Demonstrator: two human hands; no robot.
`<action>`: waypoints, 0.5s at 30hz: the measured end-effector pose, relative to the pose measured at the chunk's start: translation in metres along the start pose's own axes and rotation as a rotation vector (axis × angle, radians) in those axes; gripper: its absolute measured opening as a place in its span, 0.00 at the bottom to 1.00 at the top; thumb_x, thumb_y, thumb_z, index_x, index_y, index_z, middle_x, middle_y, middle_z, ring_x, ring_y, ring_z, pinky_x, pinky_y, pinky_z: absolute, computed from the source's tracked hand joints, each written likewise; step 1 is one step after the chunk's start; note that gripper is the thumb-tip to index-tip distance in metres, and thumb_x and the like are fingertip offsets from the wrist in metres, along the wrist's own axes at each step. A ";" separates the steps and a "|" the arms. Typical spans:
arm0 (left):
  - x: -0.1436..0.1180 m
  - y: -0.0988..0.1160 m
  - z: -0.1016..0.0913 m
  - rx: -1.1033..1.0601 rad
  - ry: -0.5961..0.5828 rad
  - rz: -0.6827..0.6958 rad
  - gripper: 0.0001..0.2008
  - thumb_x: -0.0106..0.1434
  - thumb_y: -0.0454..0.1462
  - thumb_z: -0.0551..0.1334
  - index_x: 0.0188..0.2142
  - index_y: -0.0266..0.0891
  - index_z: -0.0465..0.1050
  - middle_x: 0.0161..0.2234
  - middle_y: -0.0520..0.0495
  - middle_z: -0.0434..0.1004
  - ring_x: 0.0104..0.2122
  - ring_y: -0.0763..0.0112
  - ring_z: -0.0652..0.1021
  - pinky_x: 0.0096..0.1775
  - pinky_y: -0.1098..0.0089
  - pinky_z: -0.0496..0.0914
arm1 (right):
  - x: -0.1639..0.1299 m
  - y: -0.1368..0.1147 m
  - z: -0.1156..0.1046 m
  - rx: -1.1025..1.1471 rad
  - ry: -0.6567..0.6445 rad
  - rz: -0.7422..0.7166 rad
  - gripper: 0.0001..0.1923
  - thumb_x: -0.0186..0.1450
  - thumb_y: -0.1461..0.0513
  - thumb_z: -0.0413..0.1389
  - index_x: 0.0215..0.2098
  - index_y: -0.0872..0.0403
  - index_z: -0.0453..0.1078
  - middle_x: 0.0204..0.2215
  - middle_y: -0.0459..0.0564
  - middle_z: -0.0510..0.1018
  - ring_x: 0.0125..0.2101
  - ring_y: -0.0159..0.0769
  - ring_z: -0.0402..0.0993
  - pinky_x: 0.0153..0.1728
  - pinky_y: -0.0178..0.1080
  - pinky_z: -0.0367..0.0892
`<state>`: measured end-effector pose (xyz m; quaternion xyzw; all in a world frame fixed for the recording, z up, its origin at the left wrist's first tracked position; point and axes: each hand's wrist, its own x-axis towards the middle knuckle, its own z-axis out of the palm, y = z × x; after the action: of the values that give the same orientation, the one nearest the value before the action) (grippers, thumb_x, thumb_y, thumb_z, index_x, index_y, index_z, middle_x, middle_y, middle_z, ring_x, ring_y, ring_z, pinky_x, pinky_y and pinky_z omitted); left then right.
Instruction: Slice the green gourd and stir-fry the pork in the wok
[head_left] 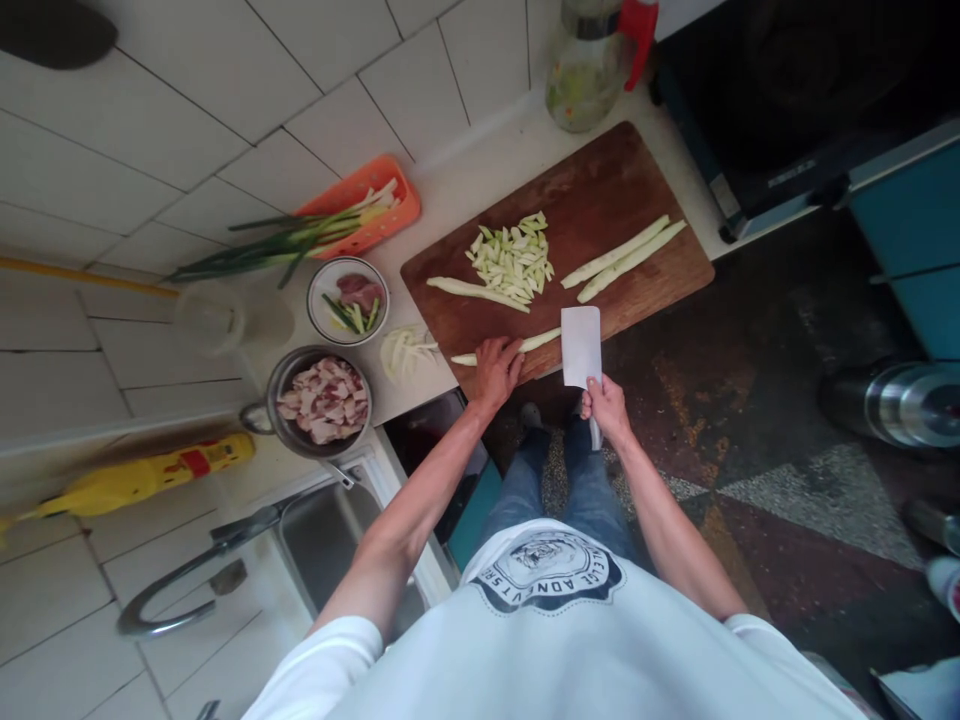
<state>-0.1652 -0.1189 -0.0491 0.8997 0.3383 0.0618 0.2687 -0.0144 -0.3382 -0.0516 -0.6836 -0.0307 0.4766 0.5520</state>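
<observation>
Under the bent fingers of my left hand (498, 374), a long pale green vegetable strip (541, 340) is held down along the near edge of the wooden cutting board (600, 195). My right hand (606, 406) is closed around the handle of a cleaver (581, 345). Its broad blade is at the right end of that strip; whether it touches cannot be told. A heap of small slanted vegetable pieces (512, 260) lies mid-board. Just below the heap is another strip (477, 291), and two more strips (628, 260) lie side by side at the right.
Left of the board are sliced white pieces (406, 352), a bowl (349, 337) with meat and scallion, and a pot (279, 385) of cut meat. An orange basket (409, 205) holds scallions. A glass jug (581, 95) stands behind; a stove (787, 185) is right, a sink (330, 550) lower left.
</observation>
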 end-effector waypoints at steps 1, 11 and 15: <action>0.003 0.004 0.003 -0.013 0.002 0.002 0.19 0.78 0.44 0.56 0.61 0.46 0.79 0.58 0.36 0.76 0.58 0.49 0.72 0.59 0.50 0.64 | 0.003 -0.001 0.000 0.009 -0.004 -0.005 0.22 0.68 0.41 0.58 0.36 0.47 0.60 0.21 0.36 0.66 0.16 0.27 0.61 0.17 0.33 0.65; 0.018 0.015 0.026 -0.064 0.041 -0.043 0.18 0.78 0.41 0.56 0.58 0.45 0.82 0.54 0.37 0.76 0.56 0.52 0.72 0.57 0.52 0.65 | 0.030 -0.004 0.006 0.021 -0.051 -0.014 0.23 0.67 0.40 0.61 0.37 0.48 0.62 0.19 0.36 0.66 0.15 0.27 0.60 0.16 0.33 0.64; 0.017 0.013 0.028 -0.068 0.067 -0.046 0.17 0.78 0.41 0.57 0.56 0.43 0.82 0.53 0.37 0.76 0.56 0.52 0.73 0.58 0.53 0.66 | 0.025 0.000 0.009 0.053 -0.063 -0.014 0.23 0.67 0.41 0.62 0.36 0.48 0.63 0.19 0.36 0.65 0.14 0.27 0.60 0.15 0.33 0.64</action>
<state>-0.1362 -0.1287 -0.0671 0.8795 0.3655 0.0973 0.2888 -0.0072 -0.3170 -0.0662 -0.6531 -0.0399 0.4947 0.5720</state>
